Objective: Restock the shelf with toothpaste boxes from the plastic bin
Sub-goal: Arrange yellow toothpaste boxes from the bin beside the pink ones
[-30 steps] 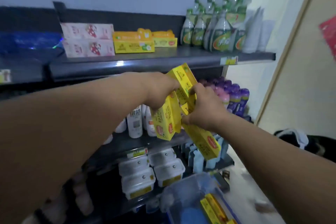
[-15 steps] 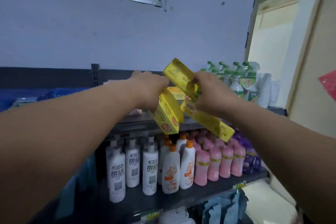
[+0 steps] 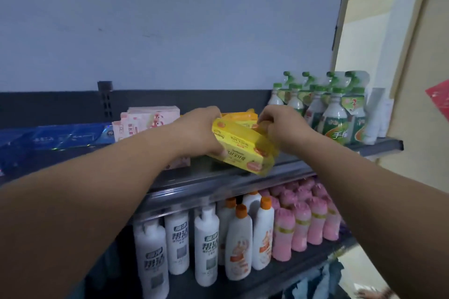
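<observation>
Yellow toothpaste boxes lie almost flat just over the front of the dark top shelf. My left hand grips their left end, thumb under the near box. My right hand curls round their right end from above. More yellow boxes sit stacked on the shelf right behind them. The plastic bin is out of view.
Pink toothpaste boxes stand left of the yellow ones, blue packs further left. Green spray bottles fill the shelf's right end. White and pink bottles line the shelf below.
Both hands have lifted the yellow boxes from chest height up to the top shelf and turned them from tilted to nearly flat. The view has risen, so the bin has dropped out of sight.
</observation>
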`<state>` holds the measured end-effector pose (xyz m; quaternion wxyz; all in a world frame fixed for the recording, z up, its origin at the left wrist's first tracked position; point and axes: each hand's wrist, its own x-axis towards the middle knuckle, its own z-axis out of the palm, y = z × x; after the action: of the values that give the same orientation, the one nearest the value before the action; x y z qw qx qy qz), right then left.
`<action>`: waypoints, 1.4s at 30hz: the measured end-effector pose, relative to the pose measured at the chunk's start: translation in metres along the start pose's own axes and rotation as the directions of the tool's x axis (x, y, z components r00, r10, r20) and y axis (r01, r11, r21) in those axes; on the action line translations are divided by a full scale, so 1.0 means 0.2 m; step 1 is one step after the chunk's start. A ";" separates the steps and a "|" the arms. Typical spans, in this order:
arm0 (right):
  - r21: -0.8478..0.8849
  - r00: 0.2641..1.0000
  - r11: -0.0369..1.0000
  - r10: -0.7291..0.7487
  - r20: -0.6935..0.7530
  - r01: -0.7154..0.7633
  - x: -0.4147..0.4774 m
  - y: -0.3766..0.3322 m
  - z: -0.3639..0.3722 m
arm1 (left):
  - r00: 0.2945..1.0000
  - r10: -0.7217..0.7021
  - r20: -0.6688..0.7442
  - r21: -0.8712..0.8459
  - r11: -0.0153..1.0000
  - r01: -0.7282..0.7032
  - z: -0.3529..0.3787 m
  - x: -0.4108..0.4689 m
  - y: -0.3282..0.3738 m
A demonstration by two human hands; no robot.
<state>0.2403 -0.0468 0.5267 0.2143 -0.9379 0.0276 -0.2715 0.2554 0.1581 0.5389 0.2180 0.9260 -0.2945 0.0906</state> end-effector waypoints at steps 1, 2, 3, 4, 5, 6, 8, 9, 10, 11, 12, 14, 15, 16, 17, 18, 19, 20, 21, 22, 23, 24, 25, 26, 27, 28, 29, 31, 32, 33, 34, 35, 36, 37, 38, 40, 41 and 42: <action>0.065 0.999 0.997 0.034 -0.006 -0.033 0.02 0.02 0.00 | 1.000 -0.021 0.000 -0.050 0.999 0.021 -0.01 0.00 0.00; 0.146 0.998 0.987 0.063 -0.001 -0.063 0.03 0.05 -0.01 | 0.999 -0.045 -0.004 -0.092 0.995 0.044 -0.02 0.00 -0.01; 0.223 0.996 0.971 0.087 0.010 -0.087 0.05 0.07 -0.01 | 0.998 -0.069 -0.010 -0.132 0.989 0.067 -0.03 0.00 -0.01; 0.276 0.995 0.956 0.100 0.020 -0.102 0.07 0.08 0.00 | 0.995 -0.097 -0.012 -0.173 0.980 0.093 -0.05 0.00 -0.01; 0.303 0.995 0.947 0.099 0.025 -0.102 0.08 0.10 0.00 | 0.992 -0.124 -0.010 -0.212 0.970 0.119 -0.07 0.01 -0.01; 0.317 0.996 0.944 0.089 0.026 -0.093 0.10 0.11 0.01 | 0.989 -0.147 -0.004 -0.245 0.959 0.141 -0.09 0.01 -0.01; 0.310 0.998 0.949 0.063 0.015 -0.065 0.13 0.13 0.02 | 0.982 -0.188 0.005 -0.308 0.934 0.180 -0.14 0.02 -0.01; 0.305 0.999 0.951 0.053 0.007 -0.053 0.15 0.13 0.03 | 0.979 -0.205 -0.002 -0.343 0.919 0.191 -0.15 0.04 -0.01; 0.308 0.999 0.950 0.043 0.005 -0.042 0.17 0.14 0.02 | 0.975 -0.222 -0.015 -0.377 0.904 0.200 -0.17 0.05 0.00; 0.321 0.999 0.947 0.034 0.012 -0.036 0.18 0.15 0.02 | 0.971 -0.237 -0.028 -0.405 0.891 0.205 -0.18 0.06 0.00; 0.342 0.999 0.939 0.030 0.026 -0.037 0.19 0.16 0.02 | 0.967 -0.252 -0.034 -0.423 0.880 0.214 -0.19 0.07 0.00; 0.395 0.997 0.918 0.019 0.069 -0.045 0.21 0.18 0.02 | 0.959 -0.283 -0.025 -0.449 0.860 0.242 -0.19 0.09 0.01; 0.417 0.996 0.908 0.011 0.093 -0.049 0.21 0.18 0.03 | 0.959 -0.284 -0.020 -0.463 0.852 0.243 -0.19 0.10 0.01; 0.433 0.993 0.900 0.004 0.117 -0.054 0.22 0.19 0.03 | 0.959 -0.282 -0.018 -0.477 0.846 0.239 -0.18 0.11 0.02; 0.443 0.990 0.894 -0.002 0.139 -0.060 0.22 0.19 0.04 | 0.959 -0.284 -0.018 -0.488 0.839 0.239 -0.18 0.12 0.02; 0.454 0.988 0.889 -0.007 0.157 -0.066 0.22 0.20 0.04 | 0.957 -0.289 -0.020 -0.496 0.834 0.241 -0.17 0.13 0.03; 0.468 0.984 0.881 -0.011 0.176 -0.074 0.22 0.20 0.05 | 0.956 -0.292 -0.020 -0.501 0.830 0.243 -0.17 0.14 0.03; 0.483 0.981 0.872 -0.013 0.192 -0.083 0.23 0.20 0.05 | 0.956 -0.293 -0.019 -0.508 0.826 0.244 -0.17 0.15 0.04; 0.499 0.978 0.861 -0.014 0.207 -0.094 0.23 0.21 0.06 | 0.955 -0.296 -0.016 -0.514 0.822 0.246 -0.17 0.17 0.04; 0.516 0.976 0.850 -0.010 0.218 -0.107 0.23 0.21 0.06 | 0.954 -0.299 -0.012 -0.520 0.817 0.250 -0.17 0.18 0.04; 0.530 0.974 0.839 -0.006 0.228 -0.119 0.24 0.22 0.06 | 0.953 -0.303 -0.007 -0.524 0.813 0.254 -0.17 0.18 0.04; 0.542 0.973 0.831 -0.002 0.232 -0.127 0.24 0.22 0.06 | 0.952 -0.307 -0.004 -0.526 0.810 0.259 -0.17 0.19 0.04; 0.546 0.973 0.828 0.002 0.232 -0.132 0.25 0.23 0.06 | 0.950 -0.312 -0.003 -0.524 0.810 0.264 -0.18 0.19 0.04; 0.548 0.973 0.825 0.009 0.231 -0.138 0.25 0.24 0.06 | 0.948 -0.317 -0.002 -0.521 0.809 0.270 -0.17 0.20 0.04; 0.553 0.973 0.820 0.018 0.230 -0.146 0.26 0.25 0.06 | 0.946 -0.324 0.001 -0.519 0.809 0.278 -0.17 0.20 0.03; 0.564 0.972 0.811 0.028 0.231 -0.157 0.26 0.26 0.06 | 0.944 -0.329 0.003 -0.513 0.810 0.284 -0.17 0.21 0.03; 0.577 0.971 0.799 0.038 0.234 -0.170 0.27 0.28 0.06 | 0.943 -0.332 0.009 -0.506 0.812 0.290 -0.17 0.21 0.02; 0.593 0.968 0.779 0.070 0.239 -0.203 0.28 0.31 0.07 | 0.941 -0.337 0.015 -0.494 0.816 0.300 -0.16 0.22 0.02; 0.592 0.967 0.776 0.089 0.240 -0.219 0.29 0.33 0.07 | 0.941 -0.339 0.019 -0.492 0.816 0.304 -0.16 0.22 0.02; 0.588 0.965 0.775 0.105 0.241 -0.232 0.30 0.34 0.07 | 0.940 -0.340 0.026 -0.492 0.814 0.308 -0.15 0.22 0.02; 0.580 0.964 0.778 0.121 0.238 -0.241 0.31 0.36 0.08 | 0.939 -0.341 0.036 -0.492 0.812 0.314 -0.15 0.22 0.03; 0.569 0.962 0.783 0.139 0.233 -0.251 0.31 0.37 0.08 | 0.938 -0.342 0.051 -0.492 0.809 0.322 -0.14 0.22 0.03; 0.558 0.962 0.788 0.161 0.221 -0.260 0.32 0.39 0.08 | 0.937 -0.344 0.064 -0.488 0.808 0.330 -0.14 0.22 0.04; 0.545 0.961 0.794 0.189 0.203 -0.271 0.33 0.41 0.08 | 0.936 -0.344 0.073 -0.480 0.811 0.336 -0.13 0.22 0.04; 0.529 0.959 0.800 0.221 0.179 -0.283 0.33 0.43 0.07 | 0.936 -0.344 0.079 -0.468 0.816 0.339 -0.12 0.22 0.04; 0.505 0.950 0.807 0.290 0.111 -0.306 0.35 0.47 0.04 | 0.933 -0.347 0.092 -0.450 0.822 0.350 -0.10 0.23 0.05; 0.497 0.943 0.808 0.326 0.070 -0.316 0.36 0.48 0.02 | 0.931 -0.351 0.103 -0.446 0.820 0.358 -0.08 0.23 0.05; 0.489 0.934 0.811 0.356 0.025 -0.322 0.36 0.50 -0.01 | 0.927 -0.357 0.111 -0.444 0.817 0.368 -0.07 0.24 0.05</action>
<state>0.3069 -0.1494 0.5223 0.4865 -0.8239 0.1327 -0.2588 0.2865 0.1330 0.5697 0.4394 0.8884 -0.1283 -0.0349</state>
